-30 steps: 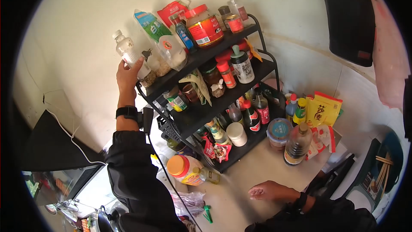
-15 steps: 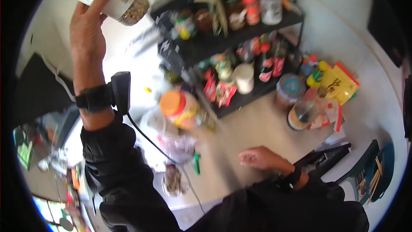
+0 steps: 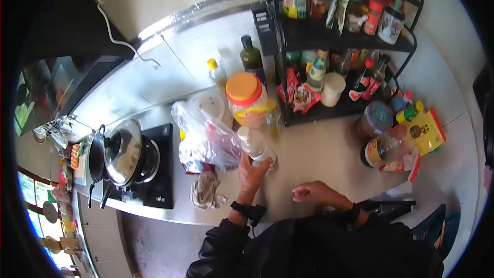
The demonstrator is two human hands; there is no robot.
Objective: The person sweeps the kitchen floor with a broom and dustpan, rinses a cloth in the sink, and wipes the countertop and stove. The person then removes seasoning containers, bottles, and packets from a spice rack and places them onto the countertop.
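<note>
My left hand (image 3: 252, 175) is closed around a clear plastic bottle (image 3: 256, 145) with a white cap and a pale label. The bottle is low over the counter, slightly tilted in view, and I cannot tell whether its base touches. A large jar (image 3: 248, 104) with an orange lid stands just behind it, and a clear plastic bag (image 3: 213, 136) lies to its left. My right hand (image 3: 321, 194) hovers over the counter's front part, fingers curled in, with nothing visible in them.
A black rack (image 3: 329, 38) holds several bottles, jars and packets. Right of it are a lidded jar (image 3: 375, 118), a clear container (image 3: 383, 146) and a yellow packet (image 3: 428, 133). A crumpled cloth (image 3: 207, 190) lies near the front edge. Left are a hob (image 3: 163, 175) and a lidded pan (image 3: 123, 154).
My left hand has come down from high at the upper left to the counter with the bottle. The view has swung left, bringing in the hob. My right hand looks much the same.
</note>
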